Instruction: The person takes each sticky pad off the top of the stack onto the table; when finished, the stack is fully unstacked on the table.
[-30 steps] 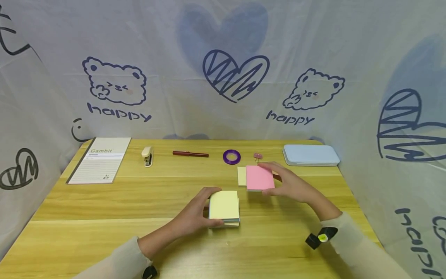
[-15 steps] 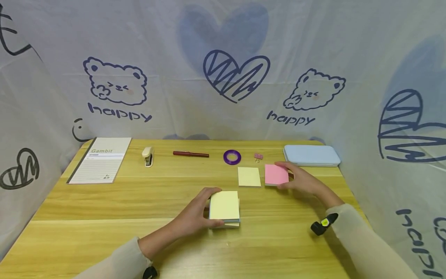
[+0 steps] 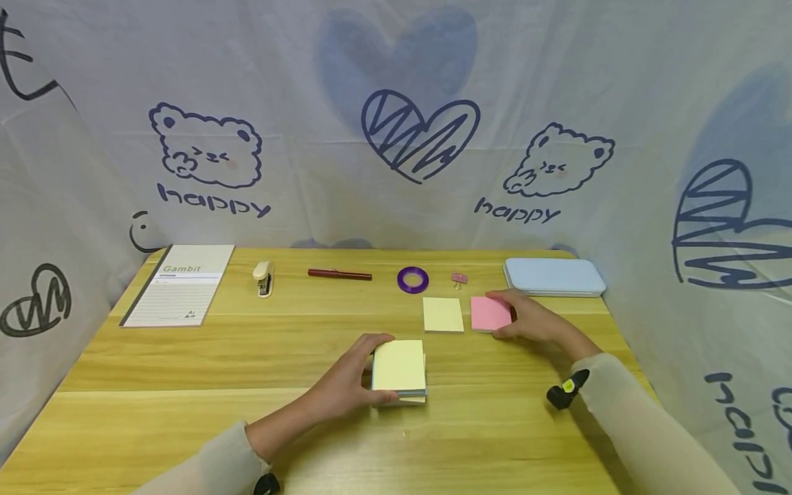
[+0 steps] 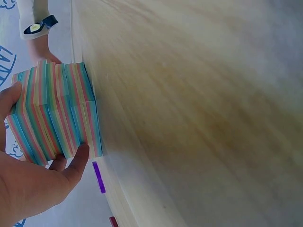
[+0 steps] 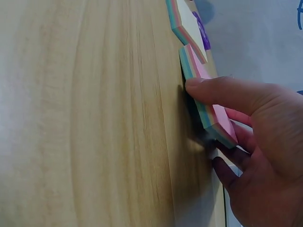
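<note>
My left hand [image 3: 343,381] grips a tall stack of sticky note pads [image 3: 399,366], thumb on the near side and fingers on the far side. Pale yellow tops the stack; striped, slightly uneven layers of the sticky note stack [image 4: 57,113] show in the left wrist view. Farther right, my right hand [image 3: 535,320] pinches a pink-topped sticky note pad [image 3: 489,314] between thumb and fingers. A dark shadow lies under this pad's edge [image 5: 213,126] in the right wrist view; whether it touches the table I cannot tell. Left of it lies a yellow-topped sticky note pad [image 3: 443,315].
Along the back of the wooden table [image 3: 185,412] lie a notebook [image 3: 179,285], a stapler [image 3: 262,278], a dark red pen [image 3: 340,274], a purple tape roll [image 3: 412,280], a pink binder clip [image 3: 459,279] and a light blue case [image 3: 555,277]. Printed cloth hangs behind.
The pink-topped pad, held in my right hand, has moved right from over the yellow-topped pad, uncovering it, then come down slightly beside it. My left hand and its stack have stayed put.
</note>
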The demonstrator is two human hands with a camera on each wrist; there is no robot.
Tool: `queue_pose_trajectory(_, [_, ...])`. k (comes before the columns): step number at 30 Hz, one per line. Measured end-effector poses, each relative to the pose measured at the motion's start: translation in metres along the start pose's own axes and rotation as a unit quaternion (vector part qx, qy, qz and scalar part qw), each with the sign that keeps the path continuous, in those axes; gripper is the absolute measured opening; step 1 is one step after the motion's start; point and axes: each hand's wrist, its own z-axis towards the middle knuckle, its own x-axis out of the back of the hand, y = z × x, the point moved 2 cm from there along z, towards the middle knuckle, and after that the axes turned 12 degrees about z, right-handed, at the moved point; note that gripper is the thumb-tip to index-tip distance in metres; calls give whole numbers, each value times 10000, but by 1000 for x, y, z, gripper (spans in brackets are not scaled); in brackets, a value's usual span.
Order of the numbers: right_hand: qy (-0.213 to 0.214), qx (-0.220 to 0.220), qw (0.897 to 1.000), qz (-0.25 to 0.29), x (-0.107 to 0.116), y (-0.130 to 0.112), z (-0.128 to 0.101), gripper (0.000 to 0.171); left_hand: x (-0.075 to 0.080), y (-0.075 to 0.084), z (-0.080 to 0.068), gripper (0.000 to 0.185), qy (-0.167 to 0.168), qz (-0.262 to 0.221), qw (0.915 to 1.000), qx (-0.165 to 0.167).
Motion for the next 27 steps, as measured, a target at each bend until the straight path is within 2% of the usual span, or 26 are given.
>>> queue_pose_trajectory(12, [-85,234,9985,-485,3,-13,0,90,0,-1,0,90,-51,-63,10000,-7])
queue_pose_trajectory(15, [-36,605,9967,-533,1,-32,-5,90,-1,-1,0,91,-66,-69,10000,13])
queue_pose_trajectory(18, [-86,912,9955,-254,-5,-58,-12,86,0,0,0,91,-70,-64,9999,45])
queue_pose_trajectory(22, [-372,1129,9928,142,-20,-92,-22,88,0,0,0,91,-66,-62,9999,53])
queue_pose_trajectory(27, [-754,1322,9881,203,-44,-125,-34,91,0,-1,0,91,-93,-101,9999,21])
